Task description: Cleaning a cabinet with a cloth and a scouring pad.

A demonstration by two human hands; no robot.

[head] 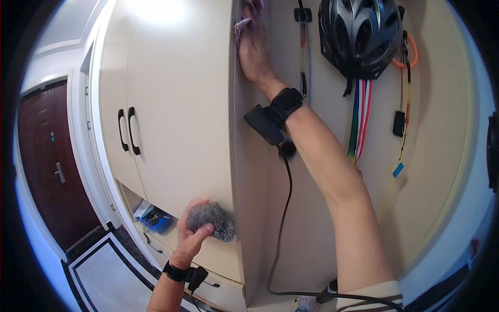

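My left hand [189,240] grips a grey fluffy bundle [212,221], with the thumb across its front. It is beside the cream cabinet door [183,117], near the cabinet's front edge; whether they touch I cannot tell. Higher up, my right hand [254,58] holds a pinkish-purple cloth [244,26] flat against the inner side panel [249,171] of the open niche. Parts of the cloth are hidden under my fingers. A black strap with a device [265,124] sits on my right wrist, and a similar one [197,277] is on my left.
A bicycle helmet [360,39], medal ribbons [360,121] and cords [407,97] hang on the niche's back panel. A black cable [288,187] runs down from my right wrist. Blue box [158,224] in a lower-left recess; dark red door [52,163] at far left.
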